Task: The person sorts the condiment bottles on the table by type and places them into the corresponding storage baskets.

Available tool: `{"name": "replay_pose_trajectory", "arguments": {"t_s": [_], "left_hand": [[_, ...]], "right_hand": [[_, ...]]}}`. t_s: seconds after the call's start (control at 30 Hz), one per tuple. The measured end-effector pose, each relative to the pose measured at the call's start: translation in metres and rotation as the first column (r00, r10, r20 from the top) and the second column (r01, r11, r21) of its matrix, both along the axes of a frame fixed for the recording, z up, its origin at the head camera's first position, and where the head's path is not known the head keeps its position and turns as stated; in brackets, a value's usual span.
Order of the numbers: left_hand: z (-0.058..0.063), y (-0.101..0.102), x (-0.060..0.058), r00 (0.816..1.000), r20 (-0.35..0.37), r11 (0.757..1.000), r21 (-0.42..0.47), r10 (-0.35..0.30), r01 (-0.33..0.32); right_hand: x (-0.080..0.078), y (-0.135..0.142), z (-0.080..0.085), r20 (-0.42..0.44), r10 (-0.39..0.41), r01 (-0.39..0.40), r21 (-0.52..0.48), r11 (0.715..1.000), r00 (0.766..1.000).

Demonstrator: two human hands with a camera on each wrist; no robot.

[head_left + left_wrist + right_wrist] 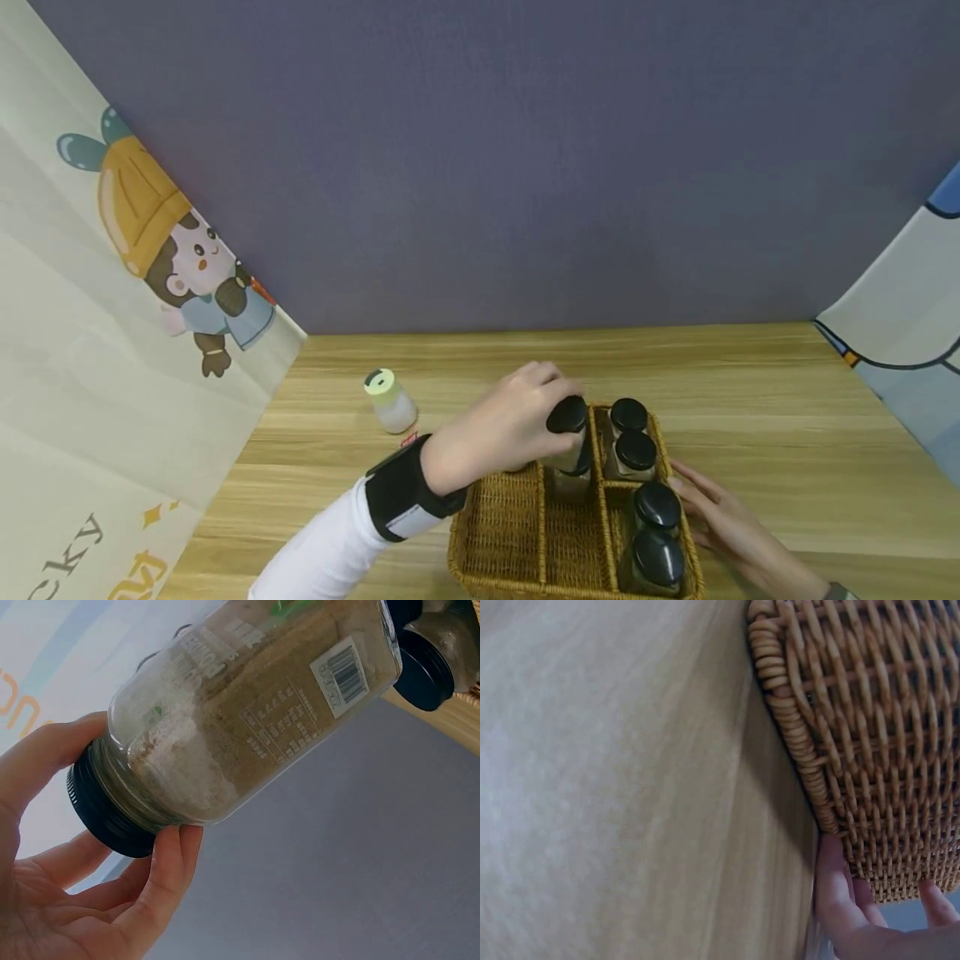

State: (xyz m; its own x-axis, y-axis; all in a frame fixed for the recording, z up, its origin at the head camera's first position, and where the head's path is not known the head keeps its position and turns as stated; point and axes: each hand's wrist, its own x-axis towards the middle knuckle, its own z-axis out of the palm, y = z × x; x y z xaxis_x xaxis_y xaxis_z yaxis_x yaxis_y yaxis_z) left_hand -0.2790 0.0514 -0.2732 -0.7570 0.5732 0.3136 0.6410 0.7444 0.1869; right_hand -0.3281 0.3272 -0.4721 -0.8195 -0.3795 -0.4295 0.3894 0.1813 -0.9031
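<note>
My left hand (506,417) grips a glass spice jar (247,712) round its black lid, thumb on one side and fingers on the other. Brown powder and a barcode label show on the jar in the left wrist view. In the head view this jar is held over the middle column of a wicker basket (498,575), above another black-lidded jar (573,483) standing there. Against the basket's right outer side rests my right hand (720,517); its fingers (840,892) touch the weave near the bottom edge in the right wrist view.
Several black-lidded jars (657,558) fill the basket's right-hand compartments. A small shaker with a pale green lid (392,404) stands on the wooden table (787,417), left of the basket. A dark grey-purple panel (525,167) rises behind the table, with printed curtains (90,375) at the sides.
</note>
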Motion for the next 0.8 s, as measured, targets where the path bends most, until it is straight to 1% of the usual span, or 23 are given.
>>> {"name": "replay_pose_trajectory", "arguments": {"t_s": [0.1,0.23,0.43,0.53,0.8], "left_hand": [[0.001,0.002,0.005,1.0,0.015,1.0,-0.008,-0.004,0.004],[0.002,0.004,0.01,1.0,-0.005,1.0,-0.004,-0.023,0.023],[-0.002,0.008,0.014,0.999,-0.024,0.997,0.065,-0.026,0.028],[-0.005,0.008,0.017,0.999,-0.024,0.997,0.079,-0.025,0.027],[-0.009,0.01,0.028,1.0,0.019,1.0,0.022,-0.006,0.006]], "right_hand": [[0.0,0.0,0.0,0.003,-0.001,0.001,-0.005,1.0,1.0],[0.0,0.0,0.002,0.003,0.002,-0.002,-0.003,1.0,1.0],[0.002,0.0,0.008,-0.001,0.031,-0.031,0.011,0.999,1.0],[0.003,-0.001,0.009,-0.003,0.032,-0.032,0.017,0.999,0.999],[0.003,-0.001,0.008,-0.006,0.022,-0.022,0.013,1.0,1.0]]}}
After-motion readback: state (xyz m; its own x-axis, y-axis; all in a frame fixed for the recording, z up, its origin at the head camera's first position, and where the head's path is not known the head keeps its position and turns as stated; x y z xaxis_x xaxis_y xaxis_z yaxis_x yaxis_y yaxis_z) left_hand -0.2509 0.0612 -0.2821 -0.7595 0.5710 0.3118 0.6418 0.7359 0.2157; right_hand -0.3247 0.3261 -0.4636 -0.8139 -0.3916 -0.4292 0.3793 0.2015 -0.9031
